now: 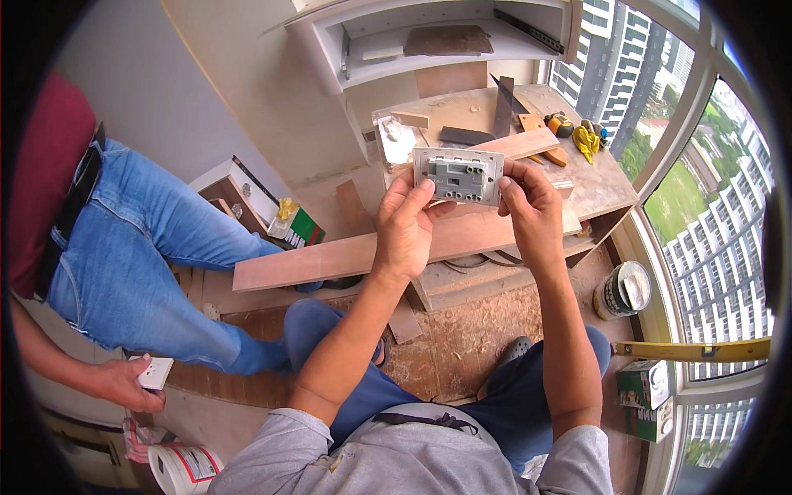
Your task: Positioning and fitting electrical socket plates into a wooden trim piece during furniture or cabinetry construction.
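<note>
The left hand (pixel 405 229) and right hand (pixel 535 208) pinch, thumbs against fingers, opposite edges of a white, grey-backed rectangular plastic faceplate (pixel 459 175) held before the dusty brown wooden bench (pixel 606 186); it looks light, stiff and crackable, best gripped by its rim.

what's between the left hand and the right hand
A white-and-grey wall plate fills the gap in the head view: the left hand holds its left side and the right hand its right side.

left hand (pixel 404 231) | right hand (pixel 534 206) | both grip wall plate (pixel 456 179), back showing | long plank (pixel 322 264) below
</note>
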Demonstrator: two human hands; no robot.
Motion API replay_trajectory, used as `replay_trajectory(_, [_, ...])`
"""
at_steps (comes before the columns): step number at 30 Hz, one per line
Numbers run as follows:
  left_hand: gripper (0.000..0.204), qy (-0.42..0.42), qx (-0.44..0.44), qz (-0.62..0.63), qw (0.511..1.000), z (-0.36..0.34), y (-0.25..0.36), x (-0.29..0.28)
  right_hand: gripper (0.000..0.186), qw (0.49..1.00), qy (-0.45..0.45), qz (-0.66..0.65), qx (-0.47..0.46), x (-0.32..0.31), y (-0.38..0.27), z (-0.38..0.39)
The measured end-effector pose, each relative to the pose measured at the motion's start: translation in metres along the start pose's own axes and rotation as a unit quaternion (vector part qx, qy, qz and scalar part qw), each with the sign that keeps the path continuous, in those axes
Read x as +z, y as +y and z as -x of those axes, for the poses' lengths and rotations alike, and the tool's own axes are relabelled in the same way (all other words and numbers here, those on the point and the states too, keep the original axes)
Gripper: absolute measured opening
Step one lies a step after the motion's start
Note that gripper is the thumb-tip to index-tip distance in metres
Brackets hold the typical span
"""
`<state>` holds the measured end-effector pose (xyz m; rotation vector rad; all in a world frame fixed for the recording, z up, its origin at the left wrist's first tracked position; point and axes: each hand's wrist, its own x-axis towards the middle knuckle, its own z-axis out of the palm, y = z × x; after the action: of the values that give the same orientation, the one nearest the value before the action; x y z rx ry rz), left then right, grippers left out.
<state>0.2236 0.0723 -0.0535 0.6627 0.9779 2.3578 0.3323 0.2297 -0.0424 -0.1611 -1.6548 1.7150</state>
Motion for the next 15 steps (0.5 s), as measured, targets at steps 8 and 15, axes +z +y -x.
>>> replay_trajectory(8, [0.027,0.010,-0.008,-0.034,0.999,-0.0008,-0.0076,-0.0019,0.026,1.000,-0.002,0.022,0.013,-0.0023,0.0017,0.0012])
replay_trajectory(15, [0.026,0.022,-0.010,-0.027,0.999,-0.0019,-0.0066,-0.0029,0.028,0.999,-0.002,0.034,0.032,-0.0015,-0.0038,0.0009])
